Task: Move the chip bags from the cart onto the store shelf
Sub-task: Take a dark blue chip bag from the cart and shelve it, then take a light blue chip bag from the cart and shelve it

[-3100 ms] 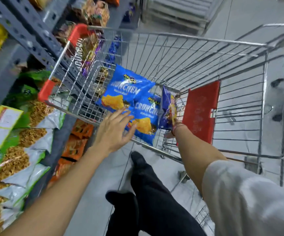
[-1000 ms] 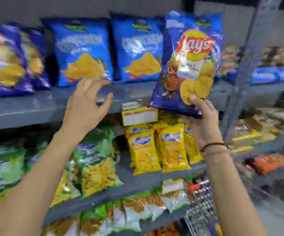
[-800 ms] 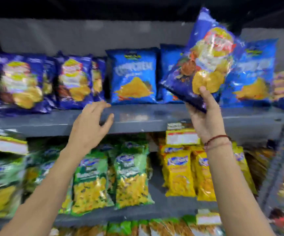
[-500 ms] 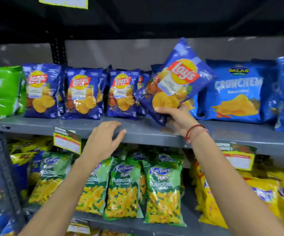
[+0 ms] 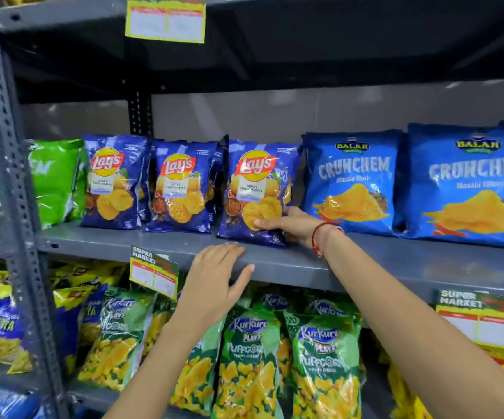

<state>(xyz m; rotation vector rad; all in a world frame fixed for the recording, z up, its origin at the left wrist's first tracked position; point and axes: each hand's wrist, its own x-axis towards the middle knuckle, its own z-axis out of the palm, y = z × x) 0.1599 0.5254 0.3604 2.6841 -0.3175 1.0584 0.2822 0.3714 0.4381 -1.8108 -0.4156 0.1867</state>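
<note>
A dark blue Lay's chip bag stands upright on the grey shelf, third in a row of Lay's bags. My right hand grips its lower right corner, thumb on the front. My left hand hovers open at the shelf's front edge just below that bag, fingers spread, holding nothing. Two more Lay's bags stand to the left. The cart is out of view.
Light blue Crunchem bags fill the shelf to the right, green bags the left. Green Kurkure bags hang on the shelf below. A grey perforated upright stands at left. Yellow price tags clip to the shelf edges.
My right hand brought the Lay's bag down from a tilted hold in the air and stood it upright on the shelf beside the other Lay's bags. My left hand stayed near the shelf edge.
</note>
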